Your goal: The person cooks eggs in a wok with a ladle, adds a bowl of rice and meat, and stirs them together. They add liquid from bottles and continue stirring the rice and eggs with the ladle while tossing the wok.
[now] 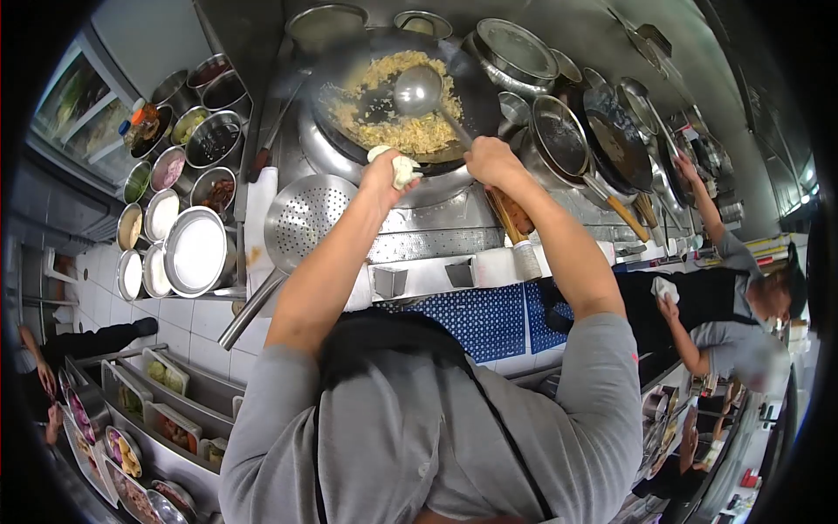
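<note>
A large dark wok [483,98] sits on the stove in front of me, with yellowish, crumbly food that looks like fried rice [408,136] spread around its inside. My left hand [379,181] is closed on a folded pale cloth [404,168] at the wok's near rim. With fingers wrapped round its handle, my right hand [494,162] grips a metal ladle [418,91]. The ladle's round bowl is over the middle of the wok, amid the food. The wok's near edge is partly hidden behind the cloth.
A perforated strainer [308,220] lies left of the wok, its handle toward me. Several ingredient pots, including a white-filled one [195,251], stand farther left. A bamboo brush [515,229] lies below my right forearm. Another wok [618,150] and a co-worker [698,301] are at right.
</note>
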A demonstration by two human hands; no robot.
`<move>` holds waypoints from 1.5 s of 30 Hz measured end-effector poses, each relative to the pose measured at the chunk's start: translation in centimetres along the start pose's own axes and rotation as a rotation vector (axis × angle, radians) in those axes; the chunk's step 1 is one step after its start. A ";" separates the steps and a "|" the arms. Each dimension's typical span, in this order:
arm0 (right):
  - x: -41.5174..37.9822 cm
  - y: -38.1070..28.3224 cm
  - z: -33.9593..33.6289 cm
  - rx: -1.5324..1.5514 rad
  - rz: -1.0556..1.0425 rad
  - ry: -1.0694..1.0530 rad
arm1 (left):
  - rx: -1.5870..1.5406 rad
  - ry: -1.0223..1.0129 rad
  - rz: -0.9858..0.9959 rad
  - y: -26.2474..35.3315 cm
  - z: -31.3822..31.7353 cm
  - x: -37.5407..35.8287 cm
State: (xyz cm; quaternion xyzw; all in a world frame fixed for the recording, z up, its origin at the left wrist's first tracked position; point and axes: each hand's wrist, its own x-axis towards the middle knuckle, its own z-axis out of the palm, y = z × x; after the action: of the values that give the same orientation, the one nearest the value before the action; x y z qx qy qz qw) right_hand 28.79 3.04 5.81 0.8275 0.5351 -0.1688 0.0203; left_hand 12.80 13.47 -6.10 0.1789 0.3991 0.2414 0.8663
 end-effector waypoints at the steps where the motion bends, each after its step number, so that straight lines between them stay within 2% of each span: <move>1: -0.3 2.0 1.3 -0.140 -0.067 0.263 | -0.022 -0.018 -0.001 0.1 1.6 -3.4; 3: -3.3 3.5 0.2 -0.136 0.038 0.341 | 0.015 -0.058 -0.042 -0.8 2.7 -10.2; 4: -4.6 4.2 -0.5 -0.135 0.088 0.371 | 0.024 -0.135 -0.136 -1.2 2.3 -11.4; 6: -7.5 5.2 -1.0 -0.062 0.084 0.395 | -0.058 -0.022 -0.046 -1.0 4.2 -12.8; 7: -9.0 4.7 -1.0 -0.033 0.075 0.407 | -0.075 -0.029 -0.084 -0.5 4.1 -10.9; 8: -10.6 4.0 -1.0 -0.018 0.047 0.423 | -0.086 -0.085 -0.029 -1.1 2.9 -6.9; 10: -14.1 2.7 -1.6 -0.001 -0.021 0.458 | -0.071 -0.013 0.004 -1.3 2.0 -5.9; 11: -16.0 2.7 -3.0 -0.061 0.026 0.404 | -0.027 -0.047 -0.025 -0.9 2.8 -8.0; 13: -17.8 4.6 -5.4 -0.102 -0.025 0.317 | 0.018 -0.034 -0.102 -0.3 4.3 -14.0; 14: -18.1 5.1 -6.2 -0.122 -0.049 0.260 | -0.013 -0.068 -0.085 0.0 4.8 -14.7; 16: -16.2 4.2 -6.3 -0.173 -0.047 0.336 | -0.064 -0.042 -0.091 0.3 5.1 -11.4; 20: -5.5 5.4 -0.4 -0.258 0.043 0.470 | -0.130 -0.071 0.141 -6.6 0.5 -5.7; 22: -8.9 4.4 -1.8 -0.149 0.048 0.517 | -0.098 -0.143 0.054 -7.9 -0.7 -10.6; 24: -12.0 4.0 -3.4 -0.120 0.042 0.514 | -0.087 -0.052 0.051 -6.2 2.5 -16.1; 26: -14.7 4.3 -2.9 -0.137 -0.019 0.487 | -0.175 -0.150 -0.045 -3.1 3.7 -13.3; 28: -16.0 5.3 -2.7 -0.166 -0.035 0.399 | -0.099 -0.090 0.026 -1.6 3.6 -8.9; 30: -17.9 5.6 -5.6 -0.243 -0.061 0.331 | -0.093 -0.071 0.031 -0.9 4.6 -10.8; 31: -18.5 5.8 -6.4 -0.234 -0.050 0.355 | -0.097 -0.168 -0.075 -0.3 5.2 -12.2; 34: -15.5 5.5 -6.0 -0.295 -0.049 0.411 | -0.109 -0.102 0.005 -1.6 5.7 -11.0; 35: -12.4 6.0 -4.4 -0.299 -0.027 0.433 | -0.089 -0.055 0.080 -3.1 4.4 -9.1; 36: -10.0 6.4 -2.6 -0.297 -0.098 0.501 | -0.122 -0.047 0.133 -4.8 2.8 -7.3; 37: -9.3 6.7 -1.2 -0.291 -0.094 0.512 | -0.170 -0.039 0.113 -6.4 1.1 -6.6; 38: -9.1 6.8 -0.9 -0.286 -0.085 0.528 | -0.215 -0.039 0.093 -7.7 -0.2 -7.3; 40: -12.2 7.9 -3.1 -0.275 -0.098 0.471 | -0.067 -0.100 0.025 -8.4 -0.4 -13.5; 41: -13.2 8.5 -4.7 -0.311 -0.123 0.482 | 0.029 -0.059 -0.047 -6.8 2.2 -17.0; 42: -14.7 8.5 -5.9 -0.342 -0.150 0.460 | -0.039 -0.051 -0.071 -5.5 3.6 -18.0; 43: -16.1 6.5 -8.0 -0.340 -0.062 0.387 | -0.116 -0.034 -0.099 -3.9 5.0 -17.6; 45: -13.1 6.1 -7.8 -0.338 -0.089 0.450 | -0.156 -0.078 -0.054 -1.5 5.9 -13.1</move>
State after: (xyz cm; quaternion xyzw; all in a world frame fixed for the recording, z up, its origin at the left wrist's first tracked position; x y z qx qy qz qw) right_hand 31.40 -9.42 16.24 0.8048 0.5823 0.1103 0.0313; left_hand 10.41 4.15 4.74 0.1090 0.3497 0.2411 0.8987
